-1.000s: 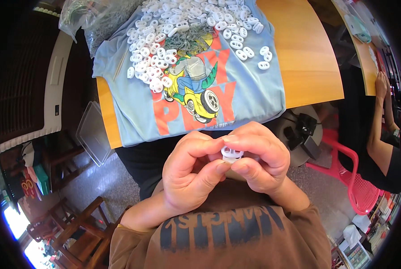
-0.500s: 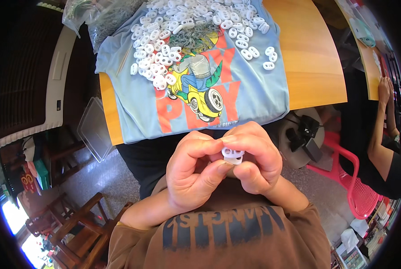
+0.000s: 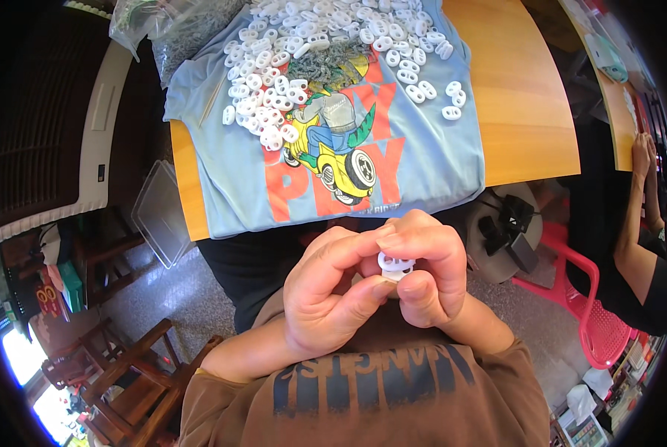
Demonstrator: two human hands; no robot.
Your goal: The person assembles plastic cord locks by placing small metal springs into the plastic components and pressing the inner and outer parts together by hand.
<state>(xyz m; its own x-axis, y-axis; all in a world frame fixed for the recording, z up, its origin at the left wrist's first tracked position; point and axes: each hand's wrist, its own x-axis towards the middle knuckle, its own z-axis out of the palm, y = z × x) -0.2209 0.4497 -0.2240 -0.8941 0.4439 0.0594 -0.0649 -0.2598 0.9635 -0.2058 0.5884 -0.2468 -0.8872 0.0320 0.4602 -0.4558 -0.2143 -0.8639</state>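
Close before the brown shirt [image 3: 393, 417], pinching a white piece [image 3: 395, 264] with the left hand [image 3: 330, 287], thumb below and index finger above, and steadying it from the other side with the right hand [image 3: 432, 270], index finger curled over the top. Compared with one second ago, having the right thumb drawn a little away from the left one, with more of the lower part exposed between; to judge by this, only adjusting the hold, not letting go. Not possible to tell whether touching the piece with the right thumb, or only keeping it just beside. Beyond, on a blue shirt [image 3: 233, 182] spread over the table [image 3: 531, 97], noting many loose pieces [image 3: 274, 100] of similar white kind, two-holed, heaped without any container. Among them, noting also a grey heap [image 3: 332, 65], too fine to make out. As container, beside the upper left of the blue shirt, finding a clear bag [image 3: 134, 26], with similar grey stuff [image 3: 199, 33] inside. Lower at left, near the table, finding a clear box or lid [image 3: 160, 216], impossible to say which.
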